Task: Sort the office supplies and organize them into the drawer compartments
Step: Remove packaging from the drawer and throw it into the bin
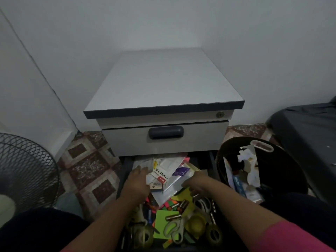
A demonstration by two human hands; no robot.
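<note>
Both hands are in the open drawer [125, 171] under the cabinet [163, 88]: left hand [137, 180] flat, fingers straight, on the stapler pack [161, 174]; right hand [197, 182] curled over clear packets [174, 186], grip unclear. Risk: the loose heap may slide, since scissors [174, 229], batteries [182, 206] and sticky notes [165, 220] lie tangled nearer the person

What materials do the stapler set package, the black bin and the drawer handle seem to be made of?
Stapler set package: printed card under clear glossy plastic, judging by the sheen. Black bin: probably smooth moulded plastic, with a cut-out grip in its rim. Drawer handle: dark matte plastic, it seems; rounded and dull, without metallic shine.
</note>
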